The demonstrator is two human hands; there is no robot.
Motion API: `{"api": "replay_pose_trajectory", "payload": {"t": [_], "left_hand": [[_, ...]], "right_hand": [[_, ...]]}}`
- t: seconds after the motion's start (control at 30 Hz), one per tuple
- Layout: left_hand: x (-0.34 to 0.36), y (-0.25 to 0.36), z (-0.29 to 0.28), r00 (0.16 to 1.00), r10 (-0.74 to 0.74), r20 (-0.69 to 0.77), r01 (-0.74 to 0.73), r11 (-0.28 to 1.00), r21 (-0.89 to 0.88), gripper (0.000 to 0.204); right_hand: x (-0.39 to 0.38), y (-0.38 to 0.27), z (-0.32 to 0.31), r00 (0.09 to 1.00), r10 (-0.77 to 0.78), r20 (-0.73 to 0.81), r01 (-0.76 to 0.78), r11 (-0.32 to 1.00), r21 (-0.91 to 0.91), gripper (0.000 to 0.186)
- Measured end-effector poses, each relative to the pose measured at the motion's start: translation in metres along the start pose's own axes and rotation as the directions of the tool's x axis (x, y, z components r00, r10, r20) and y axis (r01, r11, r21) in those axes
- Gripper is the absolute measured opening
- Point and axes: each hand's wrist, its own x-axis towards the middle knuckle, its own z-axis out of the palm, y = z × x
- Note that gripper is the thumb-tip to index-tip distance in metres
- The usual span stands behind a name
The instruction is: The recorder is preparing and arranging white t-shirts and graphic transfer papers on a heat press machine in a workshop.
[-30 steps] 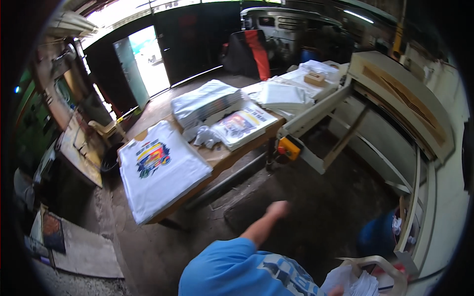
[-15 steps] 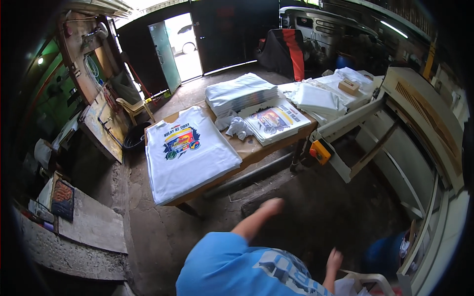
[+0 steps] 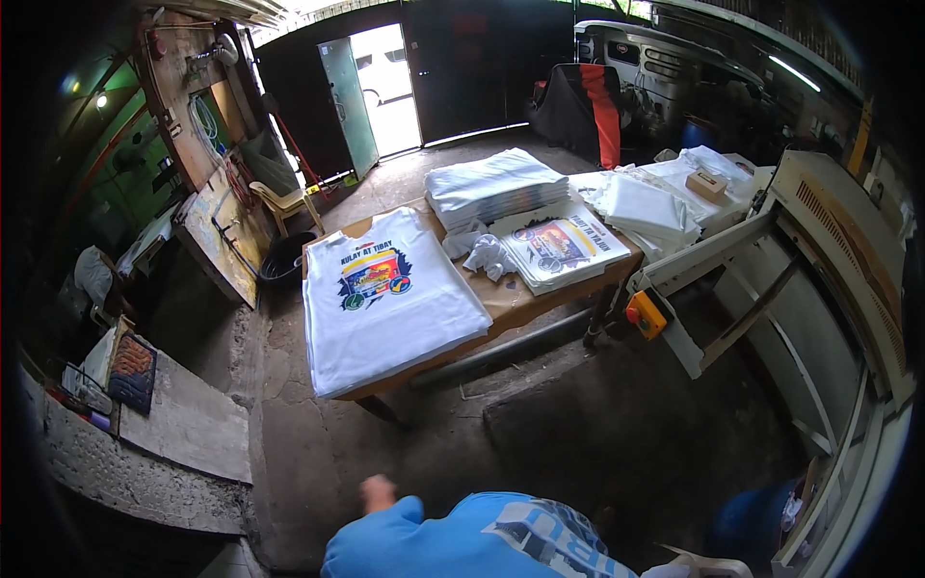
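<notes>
My left hand hangs low in front of my blue shirt, over the bare floor and apart from the table. It is blurred, so its fingers do not show clearly. My right hand is out of sight. Beyond the left hand, a stack of white printed T-shirts lies flat on the left end of the table. To its right are a crumpled white cloth and a pile of printed sheets or shirts. Folded white shirts are stacked behind them.
A brown-topped table runs across the middle. At right stands a large machine frame with an orange switch box. A pale plastic chair sits at the lower right edge. A black tub is left of the table.
My left hand has swung left and back toward my body. The right hand has dropped out of view. The whole scene has shifted slightly right.
</notes>
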Motion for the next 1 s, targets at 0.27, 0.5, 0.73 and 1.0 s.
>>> {"api": "replay_pose_trajectory", "payload": {"t": [0.27,0.5,0.73,1.0], "left_hand": [[-0.17,0.453,-0.039,-0.085,0.974,-0.208,-0.992,-0.102,-0.071,0.006],[-0.224,0.469,-0.034,-0.174,0.973,-0.155,-0.976,-0.191,-0.106,0.005],[-0.02,0.13,-0.009,0.923,0.35,0.161,-0.376,0.91,0.177,0.022],[-0.012,-0.117,-0.073,0.826,-0.534,-0.182,0.532,0.844,-0.061,0.021]], "right_hand": [[0.044,-0.31,-0.189,0.532,-0.607,-0.59,0.763,0.646,0.022,0.017],[0.009,-0.352,-0.203,0.379,-0.746,-0.547,0.896,0.443,0.016,0.032],[0.017,-0.076,-0.035,0.947,-0.314,-0.065,0.315,0.949,0.007,0.022],[-0.013,0.039,0.011,0.979,0.076,0.189,-0.062,0.995,-0.077,0.018]]}}
